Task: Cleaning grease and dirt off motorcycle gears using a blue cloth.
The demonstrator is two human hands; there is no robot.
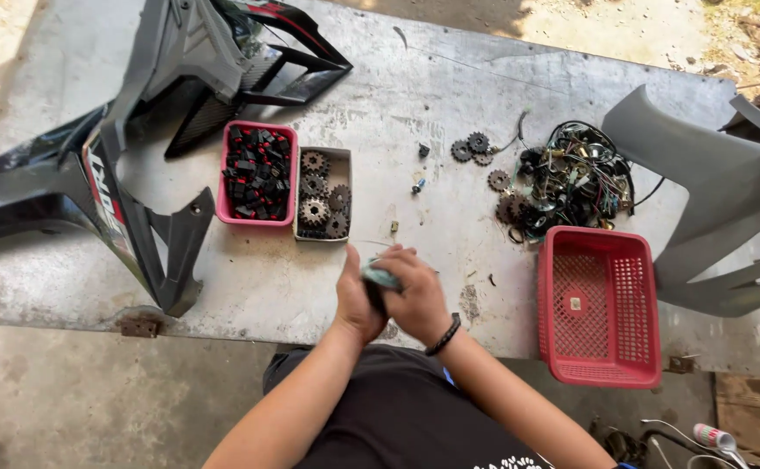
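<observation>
A small pale blue-green object point(380, 276), its kind not discernible, is being held between both hands above the near edge of the grey tabletop point(449, 130). The left hand point(355, 300) is being pressed against the object from the left, with its fingers curled around a dark part below it; the right hand point(416, 293), a dark band at its wrist, is being closed over the object from the right, with its fingers wrapped on top. Beyond the hands, two small rectangular containers are being kept touching side by side: a pink tray point(257, 173) filled with small black and red parts, and to its right a grey box point(323, 194) holding several toothed sprockets. Further right, loose sprockets point(473, 148) are lying on the bare surface near a tangle of dark wires and small components point(576, 178). Just in front of that tangle, a red perforated plastic basket point(601, 306) is standing at the near right edge, with one small pale item resting on its floor. A black fairing panel point(93, 187) bearing a red and white lettered decal is lying across the left side of the tabletop, and a grey fairing panel point(710, 200) is resting at the right edge. Small stray parts are scattered between the containers and the sprockets.
</observation>
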